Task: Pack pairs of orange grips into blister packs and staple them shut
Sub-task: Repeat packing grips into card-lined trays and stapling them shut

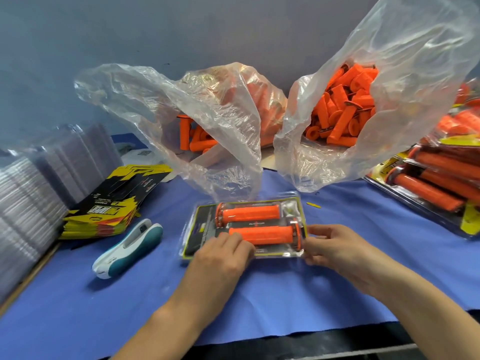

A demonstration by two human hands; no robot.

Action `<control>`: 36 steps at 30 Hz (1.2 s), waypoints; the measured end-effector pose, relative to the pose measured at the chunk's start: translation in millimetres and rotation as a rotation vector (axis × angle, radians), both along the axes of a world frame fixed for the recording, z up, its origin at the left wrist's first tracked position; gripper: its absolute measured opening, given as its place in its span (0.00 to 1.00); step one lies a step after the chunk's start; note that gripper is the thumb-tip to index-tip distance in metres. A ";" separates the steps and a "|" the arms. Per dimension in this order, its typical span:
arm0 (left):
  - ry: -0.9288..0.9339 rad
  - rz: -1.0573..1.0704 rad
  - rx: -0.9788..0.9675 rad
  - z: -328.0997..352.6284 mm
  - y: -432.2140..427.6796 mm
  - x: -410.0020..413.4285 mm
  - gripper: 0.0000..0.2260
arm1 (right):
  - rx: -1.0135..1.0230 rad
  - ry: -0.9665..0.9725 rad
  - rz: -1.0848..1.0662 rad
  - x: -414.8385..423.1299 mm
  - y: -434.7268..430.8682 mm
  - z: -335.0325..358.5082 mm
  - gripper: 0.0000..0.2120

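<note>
A clear blister pack [293, 203] with a black and yellow card lies flat on the blue cloth in the middle. Two orange grips lie side by side in it: the far grip [249, 213] and the near grip [265, 233]. My left hand [223, 252] rests on the pack's near left part, its fingertips pressing by the near grip's left end. My right hand [330, 246] pinches the pack's right edge between thumb and fingers. A white and teal stapler [130, 246] lies on the cloth to the left, untouched.
Two open plastic bags of loose orange grips stand behind: the left bag [213, 118] and the right bag [345, 110]. A pile of printed cards [111, 203] and stacked empty blisters [33, 193] sit at left. Packed blister packs [439, 183] pile at right.
</note>
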State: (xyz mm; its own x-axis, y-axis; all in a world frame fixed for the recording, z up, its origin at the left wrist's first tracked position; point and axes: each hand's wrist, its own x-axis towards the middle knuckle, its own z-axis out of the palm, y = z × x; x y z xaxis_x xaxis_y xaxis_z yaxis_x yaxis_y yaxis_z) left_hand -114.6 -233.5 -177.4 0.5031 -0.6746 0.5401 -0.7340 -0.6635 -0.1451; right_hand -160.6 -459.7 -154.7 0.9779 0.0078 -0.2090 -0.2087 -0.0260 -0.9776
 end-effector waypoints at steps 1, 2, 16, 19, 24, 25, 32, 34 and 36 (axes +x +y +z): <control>-0.001 0.011 -0.002 1.2 8.6 4.9 0.04 | -0.011 0.000 0.004 -1.1 -6.2 1.7 0.09; -0.003 0.014 0.002 2.2 16.8 9.2 0.03 | -0.021 0.003 0.005 -2.3 -11.3 2.7 0.09; -0.088 -0.017 0.051 4.3 36.0 33.4 0.05 | -1.207 -0.838 -0.354 -10.2 29.0 -8.9 0.17; -0.061 0.005 0.057 6.8 37.9 34.9 0.06 | -1.478 -0.892 -0.085 -3.5 50.7 -9.4 0.12; 0.015 -0.006 0.041 14.1 42.8 30.6 0.04 | -1.513 -0.829 0.012 -2.1 53.1 -13.8 0.21; 0.041 0.003 0.024 16.9 46.8 30.6 0.06 | -1.502 -0.834 0.001 -1.8 52.8 -14.5 0.22; 0.343 0.785 0.031 19.0 118.4 40.7 0.36 | -1.465 -0.860 -0.022 -1.7 52.5 -18.1 0.21; 0.351 0.864 0.130 14.4 125.3 44.9 0.33 | -1.448 -0.875 -0.025 -0.9 52.0 -18.5 0.22; 0.411 0.928 0.116 15.1 128.2 49.1 0.30 | -1.420 -0.880 -0.025 -1.3 51.3 -18.4 0.24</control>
